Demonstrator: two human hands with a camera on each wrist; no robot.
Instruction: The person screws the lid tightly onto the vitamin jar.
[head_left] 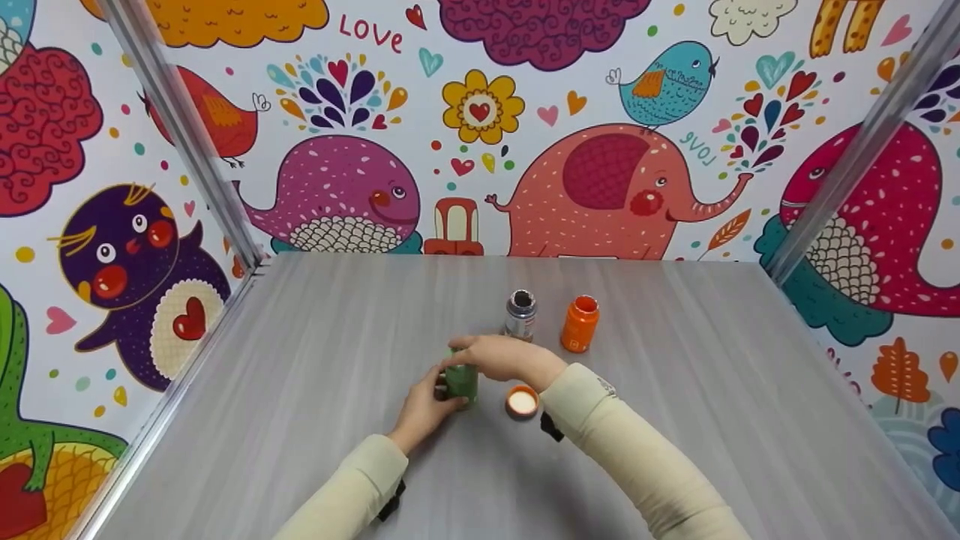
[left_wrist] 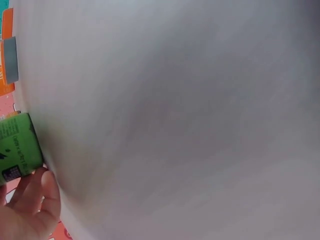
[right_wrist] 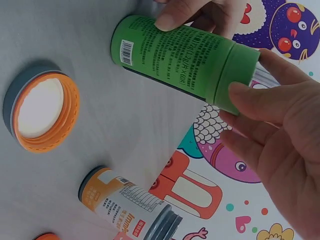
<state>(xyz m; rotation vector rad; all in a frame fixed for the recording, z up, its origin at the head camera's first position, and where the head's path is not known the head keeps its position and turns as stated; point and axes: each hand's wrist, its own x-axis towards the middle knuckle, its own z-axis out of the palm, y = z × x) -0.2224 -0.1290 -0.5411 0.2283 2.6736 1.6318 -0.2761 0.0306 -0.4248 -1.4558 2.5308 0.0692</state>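
On my head feed, I see the left hand (head_left: 424,411) gripping the green bottle (head_left: 462,386) low on its body, and the right hand (head_left: 508,358) at its top. The bottle is left of the upturned orange-rimmed cap (head_left: 522,403); farther off to the right stand the grey bottle (head_left: 520,321) and the orange bottle (head_left: 580,328), both uncapped. My left-wrist feed shows the left hand's fingers against the green bottle's lower end. On my right-wrist feed, the right hand's thumb and fingers pinch the green lid (right_wrist: 240,70), on the bottle.
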